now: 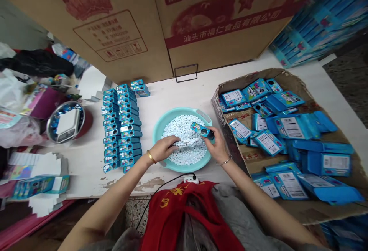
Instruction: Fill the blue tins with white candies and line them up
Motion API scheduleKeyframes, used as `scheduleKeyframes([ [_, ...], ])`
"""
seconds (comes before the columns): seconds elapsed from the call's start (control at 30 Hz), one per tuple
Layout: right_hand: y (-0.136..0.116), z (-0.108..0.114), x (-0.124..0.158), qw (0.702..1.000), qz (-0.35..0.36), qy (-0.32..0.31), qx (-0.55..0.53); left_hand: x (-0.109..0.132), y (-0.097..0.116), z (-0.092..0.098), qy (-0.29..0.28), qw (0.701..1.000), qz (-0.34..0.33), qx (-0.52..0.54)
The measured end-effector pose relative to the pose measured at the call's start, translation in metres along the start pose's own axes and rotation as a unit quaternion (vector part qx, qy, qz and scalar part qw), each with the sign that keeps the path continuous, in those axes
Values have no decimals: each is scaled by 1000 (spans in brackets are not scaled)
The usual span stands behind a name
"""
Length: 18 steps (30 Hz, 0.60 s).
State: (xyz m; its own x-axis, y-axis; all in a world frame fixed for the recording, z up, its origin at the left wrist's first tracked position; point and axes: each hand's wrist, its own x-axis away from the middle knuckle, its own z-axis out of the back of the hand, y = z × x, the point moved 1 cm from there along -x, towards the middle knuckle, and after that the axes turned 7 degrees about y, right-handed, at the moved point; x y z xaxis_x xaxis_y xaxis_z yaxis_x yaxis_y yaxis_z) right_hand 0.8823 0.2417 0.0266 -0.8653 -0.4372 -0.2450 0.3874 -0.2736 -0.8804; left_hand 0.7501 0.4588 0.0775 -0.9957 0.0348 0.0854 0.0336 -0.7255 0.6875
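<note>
A mint-green basin [157, 125] full of small white candies [184, 123] stands before me. Over it, my left hand [164, 148] is closed on the end of a clear, narrow piece heaped with white candies [188, 142]; whether it is a scoop or a bag I cannot make out. My right hand [217, 145] grips a small blue candy box [200, 129] above the basin's right side. The box lies tilted, with a round dark window facing up. Its end is close to the heaped candies, and whether they touch is unclear.
Left of the basin, several upright blue boxes [129, 120] stand in rows. A cut-down carton [247, 159] on the right holds flat and folded blue boxes. Behind is a large cardboard carton [155, 24]; a metal pot [82, 122] sits far left. A black cable [161, 187] crosses the front edge.
</note>
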Motion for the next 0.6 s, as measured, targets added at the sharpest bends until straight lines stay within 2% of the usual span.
scheduleKeyframes([
  [0.1, -3, -7, 8, 998, 46, -31, -9, -5, 31, 34, -18, 995, -4, -93],
  [0.17, -6, -12, 15, 996, 76, -48, -14, -13, 54, 47, -61, 981, 14, -184],
  [0.3, -14, -22, 25, 991, 118, -62, -13, -32, 103, 51, -147, 931, 39, -332],
  [0.43, -16, -28, 29, 989, 132, -56, -21, -37, 143, 56, -157, 911, 39, -380],
  [0.5, -17, -25, 28, 990, 130, -49, -26, -35, 149, 68, -146, 906, 44, -395],
  [0.6, -23, -17, 26, 992, 117, -37, -39, -33, 131, 85, -111, 922, 48, -369],
])
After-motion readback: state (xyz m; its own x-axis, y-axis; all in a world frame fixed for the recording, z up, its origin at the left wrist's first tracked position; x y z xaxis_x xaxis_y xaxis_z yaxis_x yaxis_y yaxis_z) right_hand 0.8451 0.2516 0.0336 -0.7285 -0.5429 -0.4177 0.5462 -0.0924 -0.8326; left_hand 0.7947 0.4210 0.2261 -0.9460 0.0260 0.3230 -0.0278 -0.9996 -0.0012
